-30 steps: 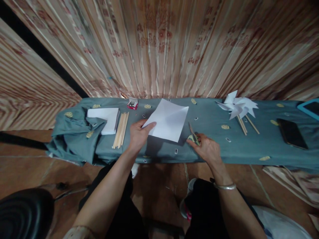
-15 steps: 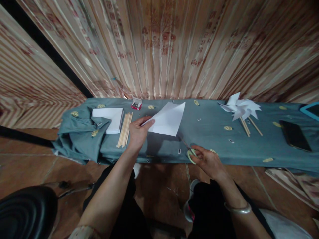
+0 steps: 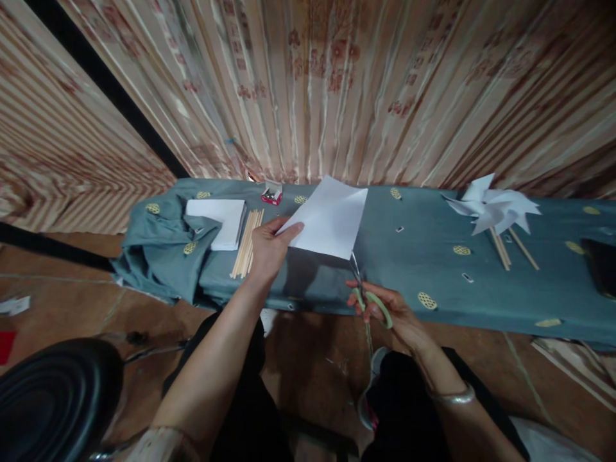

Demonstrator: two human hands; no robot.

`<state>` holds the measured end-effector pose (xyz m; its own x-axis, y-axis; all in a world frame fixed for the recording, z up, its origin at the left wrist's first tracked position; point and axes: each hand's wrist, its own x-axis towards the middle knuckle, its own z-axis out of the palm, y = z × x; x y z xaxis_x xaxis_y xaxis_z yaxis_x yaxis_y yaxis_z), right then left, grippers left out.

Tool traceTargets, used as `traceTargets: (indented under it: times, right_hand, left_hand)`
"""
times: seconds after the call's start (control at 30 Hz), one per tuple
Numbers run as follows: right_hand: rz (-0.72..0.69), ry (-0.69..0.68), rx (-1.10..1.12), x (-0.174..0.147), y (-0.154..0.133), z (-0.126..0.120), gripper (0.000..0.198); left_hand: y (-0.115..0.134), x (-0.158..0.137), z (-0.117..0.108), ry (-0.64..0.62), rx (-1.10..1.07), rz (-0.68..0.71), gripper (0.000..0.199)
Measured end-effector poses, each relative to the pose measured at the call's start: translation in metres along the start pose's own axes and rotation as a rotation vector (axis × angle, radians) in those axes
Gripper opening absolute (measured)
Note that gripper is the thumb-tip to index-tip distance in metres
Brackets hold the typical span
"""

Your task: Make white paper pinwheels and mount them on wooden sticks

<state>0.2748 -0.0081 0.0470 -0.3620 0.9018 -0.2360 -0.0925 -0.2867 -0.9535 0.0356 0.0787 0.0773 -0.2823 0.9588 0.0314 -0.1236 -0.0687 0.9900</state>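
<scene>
A white sheet of paper is pinched at its left corner by my left hand, which holds it above the cloth-covered table. My right hand has its fingers in the green handles of a pair of scissors. Their blades point up and away, parted a little, with the tips at the paper's near right corner. Just left of my left hand lies a row of wooden sticks. Beside them rests a stack of white paper, partly covered by a fold of cloth.
A small red and white box of metal bits stands at the back. White paper pinwheels on sticks lie to the right, and a black phone lies near the right edge. A black round stool stands at lower left; a curtain hangs behind the table.
My right hand has turned the scissors upward and brought the blades to the paper's corner. The paper is tilted flatter toward me. The view has shifted slightly left.
</scene>
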Motion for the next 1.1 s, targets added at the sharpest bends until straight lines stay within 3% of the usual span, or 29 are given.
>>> traceTargets:
  times: [1.1]
  right_hand:
    - [-0.008, -0.015, -0.034, -0.001, 0.006, -0.007, 0.057]
  left_hand:
    - [0.001, -0.011, 0.016, -0.065, 0.050, -0.068, 0.027]
